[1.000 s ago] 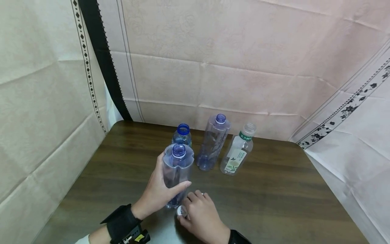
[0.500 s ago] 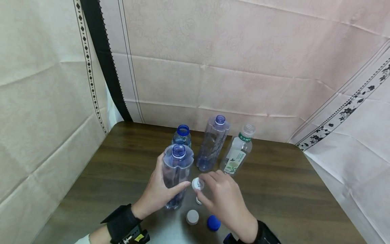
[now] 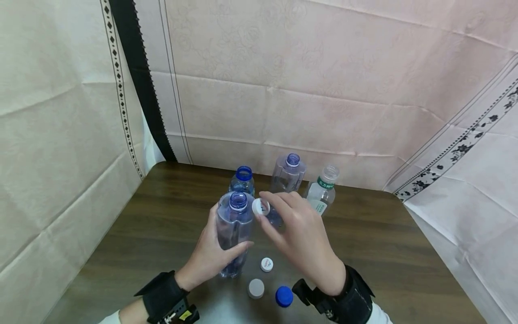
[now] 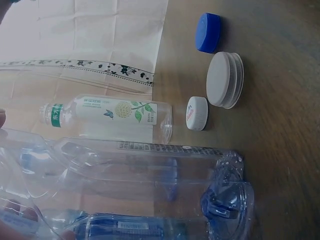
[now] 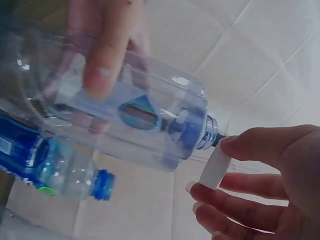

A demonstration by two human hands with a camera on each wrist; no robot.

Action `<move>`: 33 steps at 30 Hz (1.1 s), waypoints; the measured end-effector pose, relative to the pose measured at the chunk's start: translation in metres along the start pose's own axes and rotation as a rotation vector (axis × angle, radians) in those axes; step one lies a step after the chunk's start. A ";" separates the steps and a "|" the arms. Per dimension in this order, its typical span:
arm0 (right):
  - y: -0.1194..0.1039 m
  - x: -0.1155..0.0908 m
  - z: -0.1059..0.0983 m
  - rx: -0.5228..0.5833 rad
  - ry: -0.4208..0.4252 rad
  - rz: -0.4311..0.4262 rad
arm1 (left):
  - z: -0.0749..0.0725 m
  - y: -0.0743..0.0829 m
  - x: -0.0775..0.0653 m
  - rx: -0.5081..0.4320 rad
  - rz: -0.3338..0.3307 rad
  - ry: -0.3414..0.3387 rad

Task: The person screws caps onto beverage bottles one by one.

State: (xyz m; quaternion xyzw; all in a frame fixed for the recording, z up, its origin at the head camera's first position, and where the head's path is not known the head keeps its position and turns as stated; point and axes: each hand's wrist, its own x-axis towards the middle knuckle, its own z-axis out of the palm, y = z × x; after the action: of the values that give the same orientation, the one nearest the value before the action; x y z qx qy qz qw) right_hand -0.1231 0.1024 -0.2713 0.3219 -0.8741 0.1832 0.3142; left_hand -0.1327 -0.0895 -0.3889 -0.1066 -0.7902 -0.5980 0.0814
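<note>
My left hand (image 3: 212, 254) grips a clear, bluish plastic bottle (image 3: 234, 231) around its body, thumb across the front. The bottle is upright, its neck uncapped. Between thumb and fingers, my right hand (image 3: 303, 227) pinches a white bottle cap (image 3: 261, 207) just right of the bottle's neck. In the right wrist view the cap (image 5: 216, 167) is close to the bottle's mouth (image 5: 209, 132); whether they touch I cannot tell. On the table in front lie a small white cap (image 3: 266, 264), a larger white cap (image 3: 256, 288) and a blue cap (image 3: 284, 296).
Behind the held bottle stands a bottle with a blue neck ring (image 3: 243, 174). Another bluish clear bottle (image 3: 288, 175) and a labelled bottle with a green neck band (image 3: 323, 191) stand to its right, all uncapped. Patterned cloth (image 3: 283, 99) hangs behind the brown table (image 3: 384, 252).
My right hand has picked up the white cap from the table, raising it to the held bottle's neck. The other caps have come into view. My left hand and its bottle have stayed put.
</note>
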 end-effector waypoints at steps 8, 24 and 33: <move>-0.008 0.016 0.002 -0.013 0.004 -0.051 | -0.001 0.000 0.000 -0.005 -0.007 -0.015; -0.012 0.027 0.013 0.044 -0.024 -0.093 | -0.001 0.000 0.000 -0.015 0.010 -0.014; -0.016 0.029 0.016 0.039 -0.035 -0.106 | 0.000 -0.001 0.000 -0.015 0.020 -0.012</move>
State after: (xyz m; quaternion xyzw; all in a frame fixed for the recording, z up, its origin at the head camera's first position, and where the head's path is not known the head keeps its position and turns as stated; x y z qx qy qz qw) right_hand -0.1370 0.0692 -0.2619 0.3769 -0.8575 0.1779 0.3017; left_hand -0.1327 -0.0899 -0.3897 -0.1186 -0.7849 -0.6026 0.0817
